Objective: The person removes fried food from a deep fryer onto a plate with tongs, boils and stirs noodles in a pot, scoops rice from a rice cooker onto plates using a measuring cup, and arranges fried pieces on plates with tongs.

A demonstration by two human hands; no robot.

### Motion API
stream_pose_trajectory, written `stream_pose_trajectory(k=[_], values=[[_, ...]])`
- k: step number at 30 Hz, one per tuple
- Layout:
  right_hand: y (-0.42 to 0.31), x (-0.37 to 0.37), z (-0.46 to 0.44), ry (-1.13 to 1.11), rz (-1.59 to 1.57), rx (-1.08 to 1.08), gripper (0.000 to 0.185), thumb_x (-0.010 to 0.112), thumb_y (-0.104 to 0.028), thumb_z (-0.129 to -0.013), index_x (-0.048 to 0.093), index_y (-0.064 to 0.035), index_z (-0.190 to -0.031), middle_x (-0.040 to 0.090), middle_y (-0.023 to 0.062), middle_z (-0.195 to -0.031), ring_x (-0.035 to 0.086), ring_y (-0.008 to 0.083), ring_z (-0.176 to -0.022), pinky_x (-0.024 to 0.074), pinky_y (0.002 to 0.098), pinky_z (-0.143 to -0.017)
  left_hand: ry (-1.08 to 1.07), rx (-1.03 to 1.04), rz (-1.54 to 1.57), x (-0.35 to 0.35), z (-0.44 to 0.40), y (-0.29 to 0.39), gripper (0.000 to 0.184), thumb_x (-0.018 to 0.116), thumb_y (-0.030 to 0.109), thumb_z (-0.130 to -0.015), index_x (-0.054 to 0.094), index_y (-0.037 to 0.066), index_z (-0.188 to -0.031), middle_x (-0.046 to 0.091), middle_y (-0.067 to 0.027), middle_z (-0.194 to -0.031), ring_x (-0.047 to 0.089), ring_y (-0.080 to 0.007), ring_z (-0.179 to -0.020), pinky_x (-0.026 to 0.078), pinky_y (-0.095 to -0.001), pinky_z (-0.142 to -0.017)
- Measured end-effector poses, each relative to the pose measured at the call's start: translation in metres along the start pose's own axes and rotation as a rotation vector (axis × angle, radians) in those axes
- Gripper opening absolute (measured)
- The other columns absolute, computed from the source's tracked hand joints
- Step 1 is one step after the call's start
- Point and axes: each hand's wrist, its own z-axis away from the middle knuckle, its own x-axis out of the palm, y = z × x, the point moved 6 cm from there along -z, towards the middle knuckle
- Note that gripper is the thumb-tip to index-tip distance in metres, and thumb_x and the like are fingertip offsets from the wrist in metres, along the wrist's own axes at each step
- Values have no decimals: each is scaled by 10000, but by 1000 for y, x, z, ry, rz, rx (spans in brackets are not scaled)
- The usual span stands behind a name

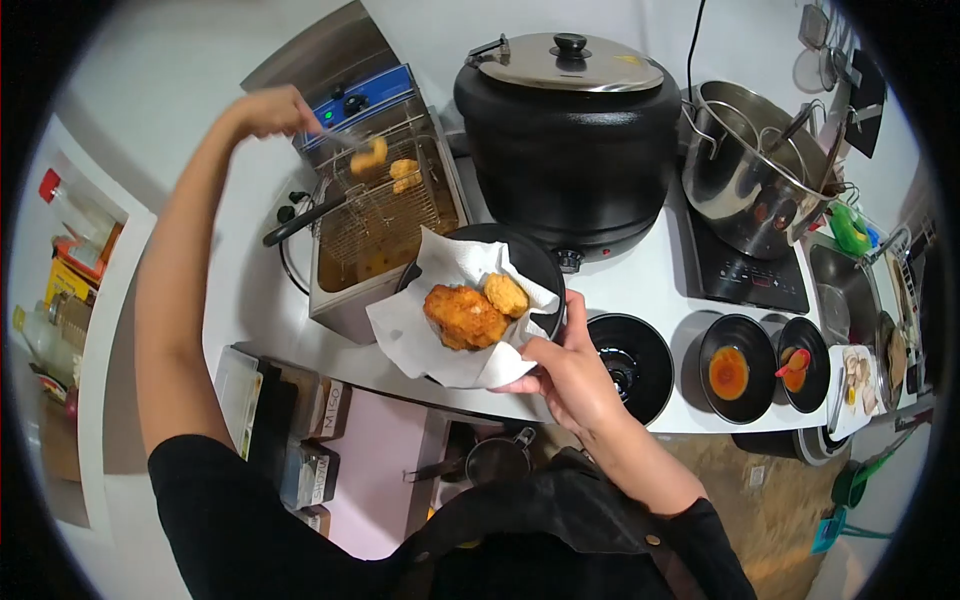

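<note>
My left hand [268,112] is closed around tongs [338,136], blurred by motion, over the deep fryer. At their tip is a golden fried piece [370,156], and another fried piece [405,176] lies in the wire fryer basket [392,222]. My right hand [572,372] grips the rim of a black bowl [532,262] beside the fryer. White paper [395,322] lines this bowl. On the paper rest a large browned fried piece [464,318] and a smaller one [506,295].
The fryer [455,185] holds brownish oil. Behind the bowl stands a black soup kettle [570,150]. Further right are a steel pot [735,200] on an induction cooker [750,285], a sink [845,275], and black bowls [738,345] with orange-brown sauce along the counter edge.
</note>
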Motion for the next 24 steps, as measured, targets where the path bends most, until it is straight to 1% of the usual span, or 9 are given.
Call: stream_pose_trajectory(k=[3, 6, 10, 11, 14, 18, 19, 21, 24], values=[[1, 8, -8, -48, 19, 15, 592, 449, 67, -787, 123, -100, -1253, 403, 215, -1186, 612, 334, -880, 591, 396, -650, 270, 86, 83, -65, 82, 20, 261, 614, 316, -777, 686, 127, -942, 439, 44, -570, 323, -40, -470, 220, -200, -374], [-4, 23, -11, -82, 53, 9, 598, 454, 65, -786, 122, -100, -1256, 418, 218, -1171, 617, 330, -864, 591, 395, -648, 307, 203, -40, -93, 153, 46, 329, 601, 342, -829, 662, 78, -1016, 354, 81, -525, 300, -15, -460, 217, -183, -382], [-5, 40, -10, -122, 102, 5, 597, 458, 62, -786, 128, -96, -1258, 424, 216, -1167, 611, 324, -896, 590, 385, -653, 327, 427, -85, -55, 216, 104, 259, 656, 245, -793, 680, 45, -956, 581, -25, -593, 461, -95, -494, 379, -232, -477], [-6, 44, -8, -134, 100, 6, 592, 459, 61, -786, 132, -93, -1255, 424, 218, -1166, 609, 324, -900, 590, 386, -658, 210, 380, -159, -35, 219, 123, 232, 662, 213, -778, 681, 46, -939, 615, -68, -649, 511, -145, -521, 417, -258, -521], [-6, 49, -2, -147, 86, 13, 579, 461, 60, -784, 144, -86, -1247, 422, 223, -1164, 605, 325, -912, 588, 392, -673, 87, 354, -376, 17, 223, 157, 173, 651, 159, -764, 684, 54, -898, 641, -161, -741, 619, -261, -647, 485, -315, -607], [-2, 37, 1, -116, 83, 19, 567, 454, 70, -775, 158, -81, -1235, 419, 223, -1153, 602, 321, -915, 590, 386, -677, 285, 320, -114, -20, 215, 126, 185, 644, 186, -797, 687, 69, -933, 604, -50, -634, 541, -135, -560, 449, -259, -540], [0, 32, 0, -107, 86, 22, 572, 452, 72, -773, 156, -81, -1238, 416, 221, -1152, 603, 318, -912, 591, 381, -671, 323, 291, -30, -37, 205, 113, 220, 635, 226, -813, 682, 59, -949, 519, 22, -595, 457, -66, -552, 400, -222, -504], [0, 26, 2, -91, 74, 12, 595, 447, 81, -766, 147, -88, -1251, 396, 209, -1161, 606, 299, -893, 594, 361, -651, 355, 145, -61, -70, 157, 62, 266, 616, 251, -820, 673, 21, -939, 482, 30, -595, 424, -67, -543, 380, -225, -494], [-2, 18, 5, -40, 75, -22, 608, 448, 86, -764, 145, -93, -1260, 376, 201, -1180, 605, 292, -882, 594, 361, -646, 318, 192, -96, -48, 72, 24, 242, 608, 188, -805, 664, 16, -966, 620, -28, -695, 497, -104, -570, 439, -259, -521]])
